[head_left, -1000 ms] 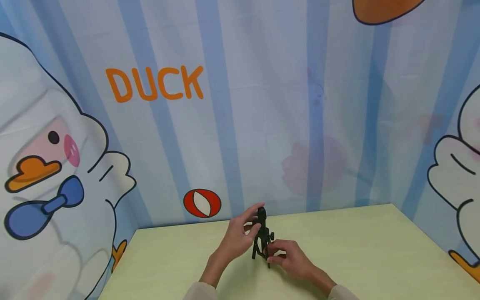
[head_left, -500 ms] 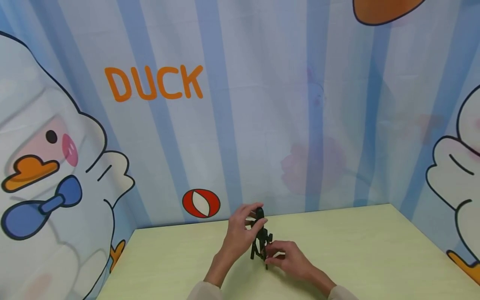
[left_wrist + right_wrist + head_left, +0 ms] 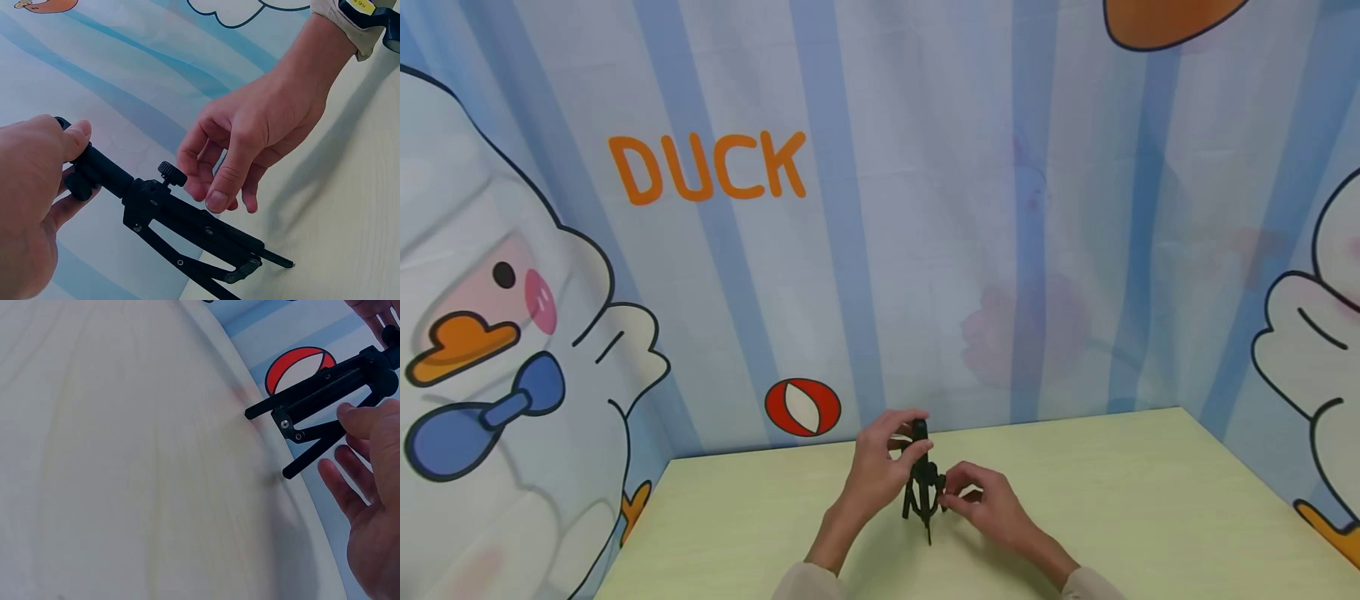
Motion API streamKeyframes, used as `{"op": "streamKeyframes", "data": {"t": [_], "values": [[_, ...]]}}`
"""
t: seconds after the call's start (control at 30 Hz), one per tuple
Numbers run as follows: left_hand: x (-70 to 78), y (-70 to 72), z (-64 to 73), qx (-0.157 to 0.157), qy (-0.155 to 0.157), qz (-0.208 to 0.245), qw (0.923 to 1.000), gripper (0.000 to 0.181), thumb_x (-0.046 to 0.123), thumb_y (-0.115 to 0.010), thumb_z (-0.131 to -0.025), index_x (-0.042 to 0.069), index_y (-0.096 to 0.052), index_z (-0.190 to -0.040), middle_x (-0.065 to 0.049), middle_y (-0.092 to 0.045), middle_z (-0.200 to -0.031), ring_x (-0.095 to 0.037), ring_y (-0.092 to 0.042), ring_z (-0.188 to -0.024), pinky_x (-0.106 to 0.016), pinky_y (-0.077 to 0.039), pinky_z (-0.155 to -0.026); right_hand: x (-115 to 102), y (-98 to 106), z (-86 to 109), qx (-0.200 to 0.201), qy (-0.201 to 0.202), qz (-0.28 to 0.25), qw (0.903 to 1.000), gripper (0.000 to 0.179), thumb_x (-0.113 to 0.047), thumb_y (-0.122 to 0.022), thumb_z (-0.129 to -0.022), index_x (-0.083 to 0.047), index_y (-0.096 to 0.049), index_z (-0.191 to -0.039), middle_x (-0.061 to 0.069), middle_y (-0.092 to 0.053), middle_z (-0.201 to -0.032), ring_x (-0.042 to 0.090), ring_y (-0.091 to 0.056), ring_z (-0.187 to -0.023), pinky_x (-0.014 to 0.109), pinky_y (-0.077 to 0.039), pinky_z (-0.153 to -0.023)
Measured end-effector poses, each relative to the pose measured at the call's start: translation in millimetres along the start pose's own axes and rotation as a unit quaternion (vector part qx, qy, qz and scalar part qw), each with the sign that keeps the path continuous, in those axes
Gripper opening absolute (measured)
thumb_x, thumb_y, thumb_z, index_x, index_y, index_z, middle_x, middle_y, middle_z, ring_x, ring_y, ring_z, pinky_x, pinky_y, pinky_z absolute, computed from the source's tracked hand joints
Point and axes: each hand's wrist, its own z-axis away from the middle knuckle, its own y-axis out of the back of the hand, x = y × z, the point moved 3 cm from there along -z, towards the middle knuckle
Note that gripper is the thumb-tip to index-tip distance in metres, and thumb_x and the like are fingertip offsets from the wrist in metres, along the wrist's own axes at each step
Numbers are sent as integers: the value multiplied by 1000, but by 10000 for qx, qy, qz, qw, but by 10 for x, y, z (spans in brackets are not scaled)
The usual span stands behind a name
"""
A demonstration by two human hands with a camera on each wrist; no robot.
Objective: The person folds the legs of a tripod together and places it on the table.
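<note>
A small black tripod [image 3: 922, 479] stands roughly upright at the middle of the table in the head view, its legs partly spread. My left hand [image 3: 874, 471] grips its top column between thumb and fingers. On the tripod's right side, my right hand [image 3: 997, 510] pinches at one leg with bent thumb and fingers. The left wrist view shows a ridged knob [image 3: 172, 174] on the tripod near its leg joint, just left of the right hand's fingertips. In the right wrist view, two leg ends [image 3: 294, 470] point down over the table, with the right thumb against a leg.
The pale yellow table [image 3: 1105, 492] extends to both sides of the hands. Behind it hangs a striped blue and white curtain [image 3: 925, 250] printed with ducks, a red and white ball [image 3: 803, 407] and the word DUCK.
My left thumb has come in over the tripod's column. The tripod has turned so one leg points towards me. My right hand has moved slightly up to the right-hand leg.
</note>
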Motion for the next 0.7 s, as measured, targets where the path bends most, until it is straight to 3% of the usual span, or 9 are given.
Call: {"op": "streamKeyframes", "data": {"t": [0.1, 0.2, 0.3, 0.4, 0.7], "values": [[1, 1, 5, -65, 20, 7, 10000, 37, 8, -76, -96, 19, -68, -130, 3, -67, -112, -15, -69, -100, -33, -61, -85, -5, 28, 2, 291, -29, 124, 9995, 22, -11, -80, -92, -11, -65, -107, 4, -67, -93, 16, -68, -85, 31, -62, -71], [-2, 0, 8, -118, 43, 18, 9999, 37, 8, -76, -96, 20, -68, -130, 3, -67, -112, -15, -69, -101, -34, -61, -86, -2, 38, 1, 314, -10, 89, 9995, 30, -11, -79, -94, -9, -62, -118, 14, -65, -104, 22, -68, -91, 32, -62, -76], [-9, -5, 7, -171, 60, 37, 9998, 37, 8, -75, -96, 20, -68, -130, -1, -69, -113, -15, -69, -103, -36, -61, -87, 12, 32, 5, 108, -41, 10, 9999, 33, -12, -75, -97, -10, -60, -126, 19, -64, -117, 29, -68, -101, 34, -61, -83], [-13, -8, 5, -207, 64, 72, 9997, 36, 8, -75, -96, 20, -69, -130, -5, -70, -114, -15, -69, -104, -37, -61, -89, 18, 14, 10, -172, -89, -31, 9998, 30, -13, -71, -100, -9, -61, -129, 15, -65, -122, 31, -67, -108, 34, -60, -89], [-3, 3, -7, -255, 23, 161, 9995, 35, 6, -74, -97, 17, -69, -130, 2, -70, -112, -15, -68, -102, -38, -60, -92, 6, -31, 13, -679, -86, -290, 9972, 17, -5, -63, -103, -3, -70, -119, 16, -72, -114, 31, -71, -107, 30, -61, -84]]}}
